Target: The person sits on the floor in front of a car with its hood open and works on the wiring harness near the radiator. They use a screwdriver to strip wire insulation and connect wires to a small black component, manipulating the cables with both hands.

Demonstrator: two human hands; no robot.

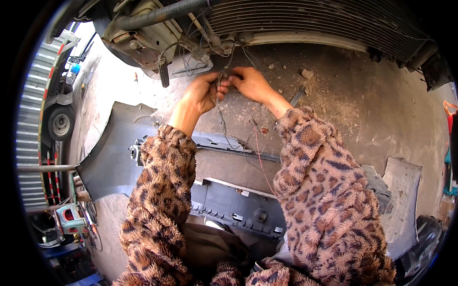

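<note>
Both hands meet on a dangling bundle of thin wires (220, 112) below the front of a vehicle with a finned radiator (305, 19). My left hand (206, 93) has its fingers curled round the wires. My right hand (245, 85) pinches at the same bundle just to the right, fingertips close to the left hand's; the exact piece between them is too small to make out. Above hang a metal bracket (136, 45) and more loose wires. A long grey plastic-and-metal part (214, 140) lies on the floor below my hands, with a thin red wire (257, 150) near it.
A dark bumper panel (105, 157) lies at left, a black plastic piece (229, 205) by my feet, a pale panel (400, 195) at right. A trailer with a wheel (60, 123) and a stool (71, 219) stand at far left. A flat tool (298, 95) lies beyond my right wrist.
</note>
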